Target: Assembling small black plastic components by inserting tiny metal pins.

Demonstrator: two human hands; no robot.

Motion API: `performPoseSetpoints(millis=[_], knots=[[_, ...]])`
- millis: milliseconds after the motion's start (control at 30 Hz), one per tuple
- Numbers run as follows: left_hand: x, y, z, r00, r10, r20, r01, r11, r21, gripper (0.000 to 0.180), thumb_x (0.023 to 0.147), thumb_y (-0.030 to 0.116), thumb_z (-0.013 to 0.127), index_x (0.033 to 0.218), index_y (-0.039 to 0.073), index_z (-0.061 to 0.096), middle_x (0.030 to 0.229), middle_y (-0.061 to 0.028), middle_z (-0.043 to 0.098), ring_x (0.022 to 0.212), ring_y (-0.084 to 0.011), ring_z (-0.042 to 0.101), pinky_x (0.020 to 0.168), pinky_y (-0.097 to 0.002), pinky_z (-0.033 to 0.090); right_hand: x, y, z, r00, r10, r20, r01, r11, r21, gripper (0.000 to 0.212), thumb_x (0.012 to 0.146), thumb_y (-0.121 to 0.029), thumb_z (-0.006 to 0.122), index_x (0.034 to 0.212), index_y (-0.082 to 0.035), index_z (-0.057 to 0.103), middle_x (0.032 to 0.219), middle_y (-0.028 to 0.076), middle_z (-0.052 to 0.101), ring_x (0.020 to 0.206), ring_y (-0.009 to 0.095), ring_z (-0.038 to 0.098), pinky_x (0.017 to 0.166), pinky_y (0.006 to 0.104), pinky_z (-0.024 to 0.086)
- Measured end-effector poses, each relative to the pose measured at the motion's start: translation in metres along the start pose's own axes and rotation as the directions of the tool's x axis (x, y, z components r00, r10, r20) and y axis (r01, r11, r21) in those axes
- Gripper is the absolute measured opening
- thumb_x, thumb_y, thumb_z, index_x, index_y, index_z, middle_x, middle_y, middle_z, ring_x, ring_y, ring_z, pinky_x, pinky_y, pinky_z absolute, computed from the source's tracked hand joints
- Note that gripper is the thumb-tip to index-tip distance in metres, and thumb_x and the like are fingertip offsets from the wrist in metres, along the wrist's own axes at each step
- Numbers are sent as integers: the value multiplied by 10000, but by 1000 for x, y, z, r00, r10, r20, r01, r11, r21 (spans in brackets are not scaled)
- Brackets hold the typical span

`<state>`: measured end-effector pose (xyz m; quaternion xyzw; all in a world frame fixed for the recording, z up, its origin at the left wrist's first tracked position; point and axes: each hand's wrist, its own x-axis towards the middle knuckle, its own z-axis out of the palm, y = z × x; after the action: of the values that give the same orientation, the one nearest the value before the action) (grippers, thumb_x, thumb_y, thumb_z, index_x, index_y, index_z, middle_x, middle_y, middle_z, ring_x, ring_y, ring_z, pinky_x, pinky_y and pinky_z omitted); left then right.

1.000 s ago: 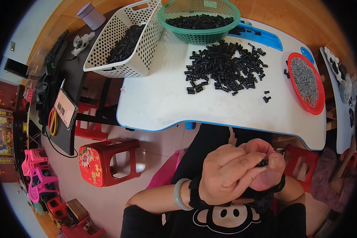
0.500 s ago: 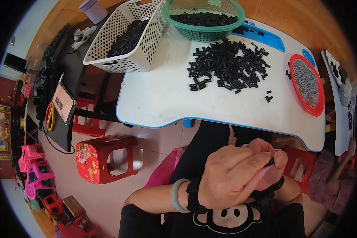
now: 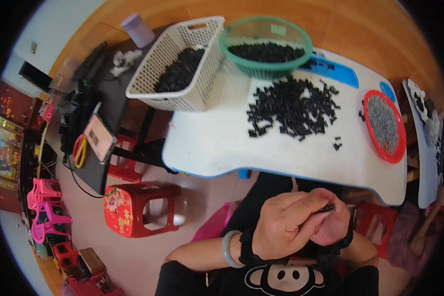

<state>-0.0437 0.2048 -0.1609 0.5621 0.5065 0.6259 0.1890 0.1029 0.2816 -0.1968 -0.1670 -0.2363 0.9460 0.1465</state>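
In front of my lap, both hands are brought together at a small black plastic part (image 3: pixel 324 209). My left hand (image 3: pixel 282 224) pinches it between thumb and fingers, its back toward me. Behind and to the right, my right hand (image 3: pixel 337 220) curls its fingers around the part's other end. The part's finer shape is mostly covered by fingers. On the white table (image 3: pixel 207 148) beyond lies a loose pile of small black plastic parts (image 3: pixel 293 106). A red oval basket (image 3: pixel 401 143) at the right holds many small grey metal pieces (image 3: pixel 383 126) that look like screws.
A white perforated basket (image 3: pixel 202 91) and a green basket (image 3: pixel 266 70), both with black parts, stand at the table's back beside a blue tray (image 3: pixel 343 74). A phone (image 3: pixel 100 138) leans on the dark side table at left. A red stool (image 3: pixel 150 195) stands on the floor.
The whole view has shifted, so the table sits lower and farther right. The black part now shows more between my fingers, lying more level. Both hands stay together.
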Motion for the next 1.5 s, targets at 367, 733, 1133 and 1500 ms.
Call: performPoseSetpoints(millis=[367,733,1133,1500], knots=[[50,-38,-45,901,-80,-426,210,941,267,116,817,59,687,910,-11,676,763,-66,657,636,-109,575,583,-248,461,-9,-19,-17,979,-13,-205,-25,983,-180,190,931,-190,550,975,-10,590,734,48,527,550,103,428,492,253,345],[86,-83,-154,926,214,-310,157,531,833,402,772,47,702,1150,-17,582,914,-111,628,664,-202,546,603,-308,451,-23,-44,-29,972,-151,-178,24,824,-566,100,908,-85,586,982,-23,613,800,14,592,610,60,492,535,192,389],[45,73,36,750,411,518,381,373,-846,334,970,275,501,945,-35,624,925,-171,607,748,-287,565,679,-387,461,-21,-127,-96,687,-725,-53,-38,38,-999,106,790,-64,643,872,-8,607,791,81,588,700,164,563,629,289,458],[38,63,43,695,613,376,361,155,-920,274,962,256,526,969,-11,587,937,-161,592,762,-277,557,684,-389,454,51,-131,-102,838,-523,152,-86,-402,-912,161,749,-75,659,901,-38,620,880,126,585,811,292,606,721,368,487]])
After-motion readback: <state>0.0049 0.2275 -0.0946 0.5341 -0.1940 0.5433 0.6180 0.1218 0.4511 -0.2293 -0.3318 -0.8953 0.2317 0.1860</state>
